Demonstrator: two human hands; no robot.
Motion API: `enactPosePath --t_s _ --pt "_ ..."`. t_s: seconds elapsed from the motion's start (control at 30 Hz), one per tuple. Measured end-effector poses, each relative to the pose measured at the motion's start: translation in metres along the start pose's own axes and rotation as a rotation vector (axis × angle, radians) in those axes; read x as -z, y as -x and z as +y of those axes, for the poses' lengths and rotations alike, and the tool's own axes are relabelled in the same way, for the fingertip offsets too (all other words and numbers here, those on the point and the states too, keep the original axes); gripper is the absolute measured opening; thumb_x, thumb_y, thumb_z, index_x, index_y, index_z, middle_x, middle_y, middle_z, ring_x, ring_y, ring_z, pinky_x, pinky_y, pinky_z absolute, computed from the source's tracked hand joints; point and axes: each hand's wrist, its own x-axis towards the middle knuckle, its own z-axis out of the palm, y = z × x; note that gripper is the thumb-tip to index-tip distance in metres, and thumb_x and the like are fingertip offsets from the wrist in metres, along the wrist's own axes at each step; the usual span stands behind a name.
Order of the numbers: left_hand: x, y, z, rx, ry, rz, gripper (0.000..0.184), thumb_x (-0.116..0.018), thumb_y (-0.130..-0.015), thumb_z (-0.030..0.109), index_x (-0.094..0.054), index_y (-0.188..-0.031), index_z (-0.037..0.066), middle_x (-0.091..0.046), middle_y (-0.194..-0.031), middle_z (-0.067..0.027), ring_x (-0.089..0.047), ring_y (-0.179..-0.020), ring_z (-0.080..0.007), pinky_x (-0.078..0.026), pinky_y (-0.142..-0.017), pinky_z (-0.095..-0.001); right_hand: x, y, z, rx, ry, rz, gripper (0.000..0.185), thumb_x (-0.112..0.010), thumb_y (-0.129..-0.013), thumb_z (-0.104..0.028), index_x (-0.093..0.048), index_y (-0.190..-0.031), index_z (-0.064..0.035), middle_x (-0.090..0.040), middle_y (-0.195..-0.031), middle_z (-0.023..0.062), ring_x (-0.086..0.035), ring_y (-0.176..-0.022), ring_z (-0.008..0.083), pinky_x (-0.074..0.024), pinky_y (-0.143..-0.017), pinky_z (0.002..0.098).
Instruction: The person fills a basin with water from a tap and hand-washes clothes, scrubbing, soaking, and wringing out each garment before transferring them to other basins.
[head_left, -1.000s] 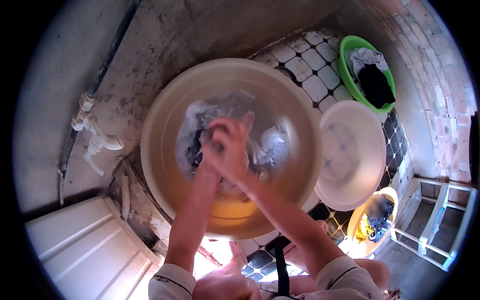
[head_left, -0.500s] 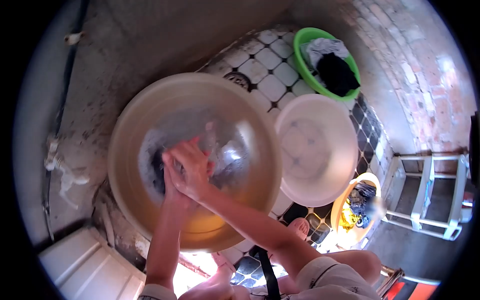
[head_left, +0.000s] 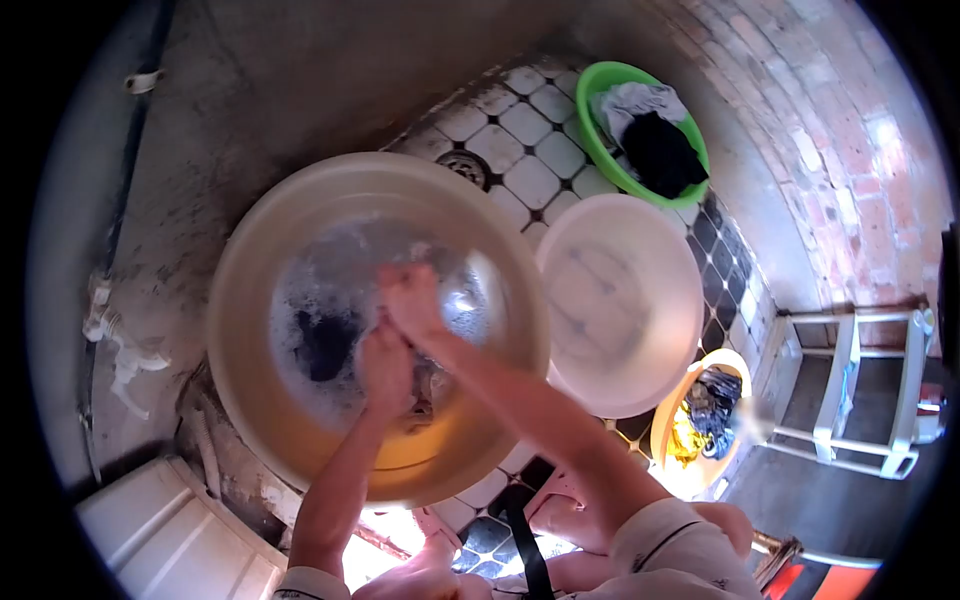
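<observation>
A large beige tub (head_left: 245,300) holds sudsy water (head_left: 370,235). Over it, my left hand (head_left: 385,365) is closed in a fist, with my right hand (head_left: 410,300) just beyond, also closed and blurred by motion. The fists are close together, and what they grip is mostly hidden. Beside my left hand shows a small mottled, crumpled patch (head_left: 425,390), perhaps wet cloth. Left of my hands, a dark cloth (head_left: 325,345) lies in the foamy water.
A pale pink basin (head_left: 610,290) stands right of the tub. Behind it is a green basin (head_left: 590,140) with grey and black clothes. An orange basin (head_left: 665,430) of clothes sits near a white rack (head_left: 835,390). A white tap (head_left: 125,345) is on the left wall.
My hands, earlier pressed together over the dark cloth, are now fists one beyond the other, further right. The dark cloth shows more fully. The view has shifted slightly.
</observation>
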Motion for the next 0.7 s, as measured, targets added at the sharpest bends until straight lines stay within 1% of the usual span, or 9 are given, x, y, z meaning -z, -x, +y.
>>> enactPosePath --t_s 0.03,0.1,0.23,0.37,0.4,0.5,0.57,0.63,0.7 --pt "-0.001 0.002 -0.001 -0.063 -0.128 -0.011 0.029 -0.043 -0.086 0.015 -0.046 -0.103 -0.008 -0.058 -0.078 -0.0216 -0.057 -0.069 -0.0366 -0.043 -0.057 -0.0402 0.022 -0.001 -0.026 0.040 0.050 -0.032 0.029 -0.046 -0.077 -0.018 -0.056 -0.065 0.0074 -0.056 -0.055 0.0182 -0.058 -0.053 0.0288 -0.0454 -0.058 0.0388" --pt "0.020 0.002 0.039 0.050 0.741 -0.049 0.030 -0.052 -0.084 0.016 -0.046 -0.107 -0.002 -0.057 -0.083 -0.0114 -0.055 -0.066 -0.0178 -0.043 -0.054 -0.0281 0.071 -0.032 -0.045 0.159 0.564 0.264 0.022 -0.046 -0.075 -0.015 -0.060 -0.075 0.0021 -0.060 -0.074 0.0211 -0.059 -0.075 0.0310 -0.0435 -0.071 0.0413" --pt "0.025 -0.036 -0.044 -0.052 0.303 0.115 0.041 -0.061 -0.077 0.021 -0.049 -0.110 0.001 -0.055 -0.096 -0.0148 -0.057 -0.078 -0.0242 -0.045 -0.059 -0.0332 0.244 -0.129 -0.127 0.350 -0.290 0.540 0.029 -0.047 -0.084 -0.032 -0.062 -0.077 -0.0071 -0.058 -0.080 0.0078 -0.056 -0.072 0.0186 -0.0448 -0.065 0.0336" --pt "0.002 -0.012 -0.079 -0.390 -0.335 0.256 0.037 -0.062 -0.073 0.023 -0.054 -0.104 0.004 -0.057 -0.091 -0.0147 -0.058 -0.075 -0.0304 -0.046 -0.068 -0.0389 0.358 -0.178 -0.135 0.417 -0.098 0.520 0.047 -0.055 -0.080 -0.036 -0.047 -0.112 -0.0026 -0.056 -0.097 0.0069 -0.054 -0.084 0.0188 -0.0428 -0.076 0.0302" --pt "-0.002 -0.003 -0.078 -0.433 -0.439 0.243 0.035 -0.061 -0.072 0.022 -0.055 -0.102 0.005 -0.059 -0.087 -0.0147 -0.058 -0.071 -0.0322 -0.046 -0.071 -0.0405 0.344 -0.162 -0.134 0.416 0.009 0.569 0.046 -0.055 -0.081 -0.035 -0.048 -0.112 -0.0019 -0.056 -0.098 0.0076 -0.054 -0.085 0.0189 -0.0423 -0.077 0.0295" --pt "0.009 -0.010 -0.073 0.052 -0.310 -0.163 0.033 -0.063 -0.069 0.018 -0.057 -0.097 0.001 -0.059 -0.083 -0.0162 -0.058 -0.073 -0.0335 -0.047 -0.073 -0.0394 0.271 -0.108 -0.113 0.493 0.513 0.486 0.041 -0.053 -0.083 -0.031 -0.051 -0.109 0.0009 -0.057 -0.102 0.0099 -0.055 -0.091 0.0177 -0.0414 -0.082 0.0278" --pt "0.031 -0.007 -0.054 -0.001 -0.113 -0.118 0.030 -0.060 -0.074 0.016 -0.057 -0.099 0.000 -0.061 -0.082 -0.0144 -0.060 -0.074 -0.0297 -0.047 -0.072 -0.0372 0.199 -0.075 -0.064 0.568 -0.435 -0.311 0.035 -0.054 -0.082 -0.021 -0.053 -0.105 0.0050 -0.059 -0.097 0.0097 -0.056 -0.091 0.0161 -0.0424 -0.084 0.0268" --pt "0.060 0.005 -0.032 -0.053 0.113 -0.104 0.026 -0.055 -0.079 0.013 -0.056 -0.100 -0.001 -0.061 -0.083 -0.0123 -0.061 -0.078 -0.0257 -0.048 -0.071 -0.0348 0.131 -0.041 -0.051 0.379 0.415 -0.457 0.025 -0.057 -0.079 -0.017 -0.059 -0.099 -0.0036 -0.060 -0.098 0.0082 -0.056 -0.093 0.0210 -0.0427 -0.084 0.0310" --pt "0.084 0.014 -0.013 -0.110 0.377 -0.109 0.023 -0.049 -0.084 0.011 -0.056 -0.102 -0.001 -0.061 -0.088 -0.0098 -0.061 -0.082 -0.0212 -0.049 -0.070 -0.0322 0.073 -0.048 0.013 0.810 0.673 -0.330 0.026 -0.057 -0.077 -0.020 -0.060 -0.101 -0.0088 -0.059 -0.104 0.0098 -0.051 -0.102 0.0302 -0.0413 -0.086 0.0373"
